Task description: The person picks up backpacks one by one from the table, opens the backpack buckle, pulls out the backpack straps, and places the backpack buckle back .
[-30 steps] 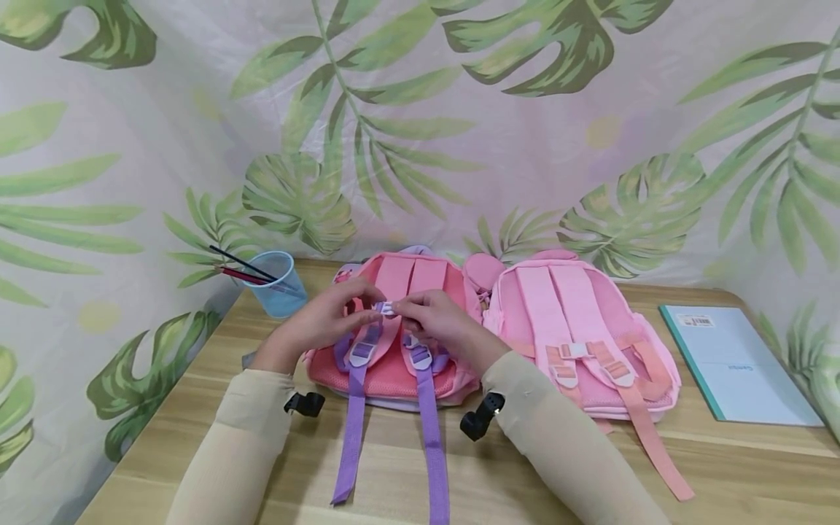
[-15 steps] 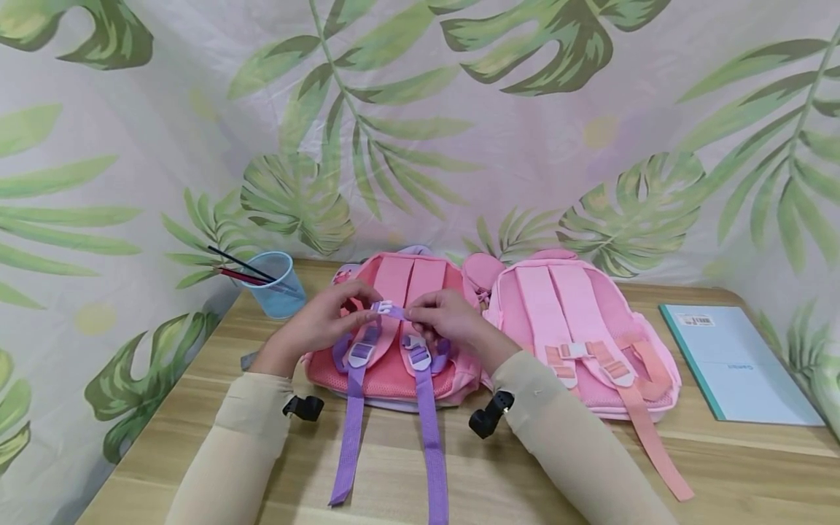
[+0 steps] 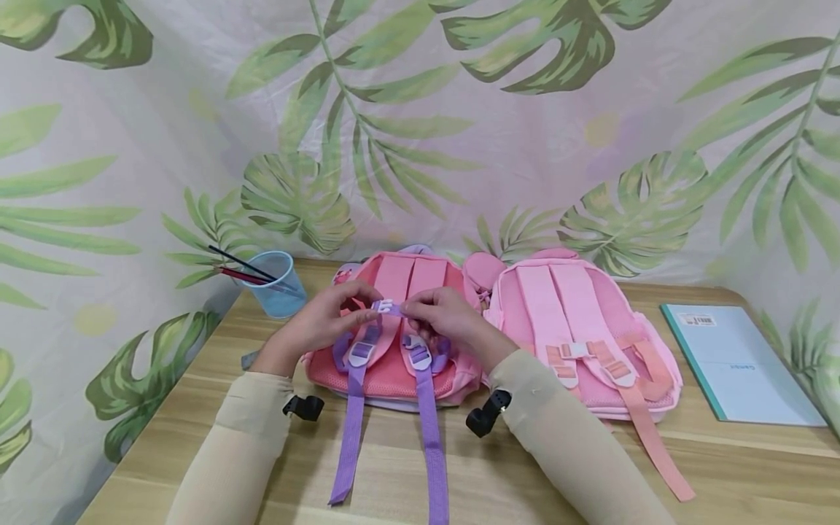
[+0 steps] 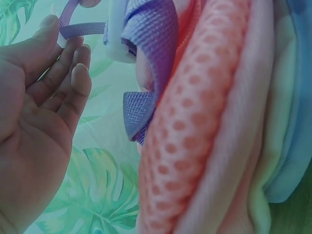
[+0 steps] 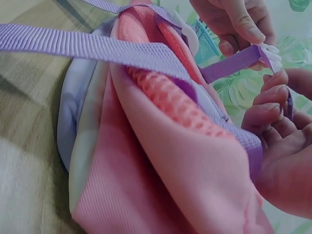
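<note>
A coral-pink backpack point(image 3: 433, 379) lies on the table, straps up, two loose purple webbing ends point(image 3: 429, 445) hanging toward the front. Over its middle, my left hand point(image 3: 321, 317) pinches a white plastic buckle point(image 5: 271, 56) between thumb and fingers. My right hand point(image 3: 453, 319) pinches purple webbing point(image 3: 397, 310) just right of the buckle, so a short stretch shows between the hands. White strap adjusters point(image 3: 362, 354) sit on the shoulder straps below. In the right wrist view, a purple strap point(image 5: 231, 64) runs from the bag up to the buckle; the right fingertips are close under it.
A light pink backpack point(image 3: 545, 313) with orange straps, its buckle fastened, lies close on the right. Beyond it is a light blue notebook point(image 3: 735, 364). A blue mesh cup point(image 3: 278, 292) with pencils stands back left. A leaf-patterned curtain point(image 3: 420, 146) encloses the table.
From right at the buckle, my right hand has drawn a little to the right, exposing purple webbing between the hands, then edged slightly back. My left hand stays nearly in place with the buckle.
</note>
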`<move>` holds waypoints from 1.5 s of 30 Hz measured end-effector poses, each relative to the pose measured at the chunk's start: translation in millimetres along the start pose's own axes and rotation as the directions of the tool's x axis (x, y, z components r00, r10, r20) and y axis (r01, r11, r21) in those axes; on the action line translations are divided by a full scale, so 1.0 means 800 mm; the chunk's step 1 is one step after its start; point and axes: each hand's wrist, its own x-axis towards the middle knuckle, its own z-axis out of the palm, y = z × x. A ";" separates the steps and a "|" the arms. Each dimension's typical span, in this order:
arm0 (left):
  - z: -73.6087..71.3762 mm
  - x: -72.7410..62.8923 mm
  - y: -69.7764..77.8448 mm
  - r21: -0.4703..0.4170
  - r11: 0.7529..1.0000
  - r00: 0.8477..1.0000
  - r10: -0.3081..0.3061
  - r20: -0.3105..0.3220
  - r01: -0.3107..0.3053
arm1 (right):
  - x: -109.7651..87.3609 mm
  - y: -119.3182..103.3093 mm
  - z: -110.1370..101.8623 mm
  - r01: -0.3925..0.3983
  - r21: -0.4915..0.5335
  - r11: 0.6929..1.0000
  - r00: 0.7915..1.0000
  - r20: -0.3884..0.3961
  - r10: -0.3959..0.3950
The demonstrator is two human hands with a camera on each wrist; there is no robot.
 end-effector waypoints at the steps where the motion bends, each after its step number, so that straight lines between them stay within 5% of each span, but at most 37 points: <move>1: 0.000 0.000 0.000 0.001 1.000 1.000 0.000 -0.001 0.000 | 0.000 0.000 0.001 0.001 0.000 1.000 1.000 -0.001 -0.001; 22: -0.001 -0.004 0.000 0.004 1.000 1.000 -0.002 -0.010 0.002 | 0.006 -0.007 0.021 0.016 -0.036 0.999 1.000 -0.002 -0.016; 35: -0.005 -0.006 0.001 -0.017 1.000 1.000 0.013 -0.027 -0.013 | 0.003 -0.002 0.003 -0.048 0.078 0.996 0.996 0.076 0.042; 45: -0.002 -0.004 -0.001 -0.049 0.999 1.000 0.001 -0.020 -0.002 | -0.001 0.001 0.008 -0.031 0.093 0.995 0.999 0.032 0.028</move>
